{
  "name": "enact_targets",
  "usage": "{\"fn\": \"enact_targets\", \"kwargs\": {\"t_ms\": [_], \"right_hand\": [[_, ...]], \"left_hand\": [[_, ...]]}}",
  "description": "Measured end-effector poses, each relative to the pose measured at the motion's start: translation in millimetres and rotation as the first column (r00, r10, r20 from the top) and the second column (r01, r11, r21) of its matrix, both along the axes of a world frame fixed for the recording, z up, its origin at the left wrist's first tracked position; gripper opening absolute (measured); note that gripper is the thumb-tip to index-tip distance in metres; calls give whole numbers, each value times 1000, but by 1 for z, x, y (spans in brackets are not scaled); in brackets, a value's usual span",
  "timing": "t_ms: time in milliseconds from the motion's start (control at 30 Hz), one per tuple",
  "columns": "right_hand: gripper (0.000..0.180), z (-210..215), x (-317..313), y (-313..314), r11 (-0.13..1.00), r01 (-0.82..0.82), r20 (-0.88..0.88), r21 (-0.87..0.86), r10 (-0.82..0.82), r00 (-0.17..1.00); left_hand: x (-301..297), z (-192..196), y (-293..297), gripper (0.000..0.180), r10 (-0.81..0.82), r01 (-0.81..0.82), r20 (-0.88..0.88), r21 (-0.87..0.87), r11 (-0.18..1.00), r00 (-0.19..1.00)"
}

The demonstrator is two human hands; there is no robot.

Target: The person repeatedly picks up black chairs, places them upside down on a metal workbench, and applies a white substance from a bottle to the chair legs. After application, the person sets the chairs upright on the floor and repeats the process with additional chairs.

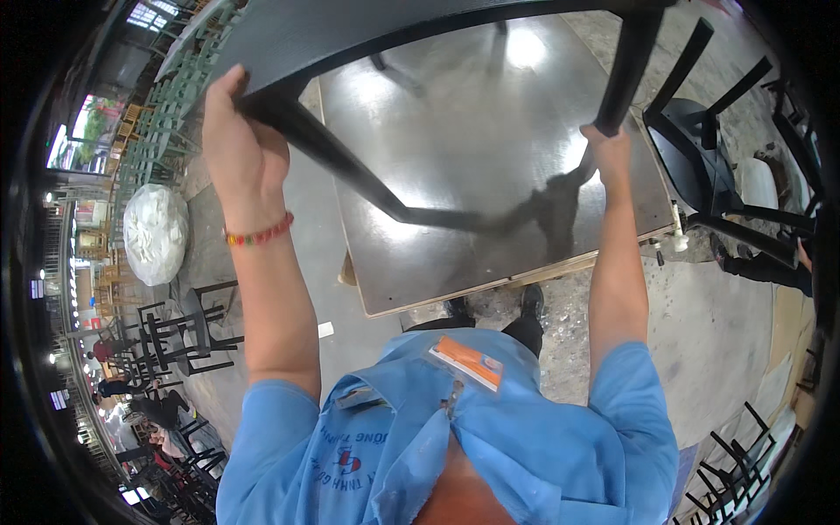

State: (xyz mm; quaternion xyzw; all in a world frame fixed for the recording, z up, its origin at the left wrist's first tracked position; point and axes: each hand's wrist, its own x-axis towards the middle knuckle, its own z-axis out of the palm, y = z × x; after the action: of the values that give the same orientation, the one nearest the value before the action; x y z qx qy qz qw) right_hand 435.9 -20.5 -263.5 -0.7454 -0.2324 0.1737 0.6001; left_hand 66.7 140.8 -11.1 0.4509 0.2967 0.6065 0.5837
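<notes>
I hold a black chair up in front of my head, above a dark glossy table. My left hand grips one black leg near the seat at upper left; a coloured bead bracelet circles that wrist. My right hand is closed around another black leg at upper right. The chair's seat spans the top of the view and its legs reach down toward the tabletop. Both my arms stretch upward from a blue short-sleeved shirt.
Another black chair lies tipped to the right of the table. More black chair frames stand on the concrete floor at left, near a white wrapped bundle. Stacked green frames fill the upper left. People are far at lower left.
</notes>
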Motion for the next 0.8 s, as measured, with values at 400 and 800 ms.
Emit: {"fn": "enact_targets", "kwargs": {"t_ms": [400,800], "right_hand": [[20,-66,-127,50,988,151,34,-18,-150,988],[22,-70,-116,108,989,150,4,-2,-150,989]], "left_hand": [[-11,5,246,23,-411,411,-21,-21,911,911],[12,10,283,26,-362,361,-73,-20,932,929]]}}
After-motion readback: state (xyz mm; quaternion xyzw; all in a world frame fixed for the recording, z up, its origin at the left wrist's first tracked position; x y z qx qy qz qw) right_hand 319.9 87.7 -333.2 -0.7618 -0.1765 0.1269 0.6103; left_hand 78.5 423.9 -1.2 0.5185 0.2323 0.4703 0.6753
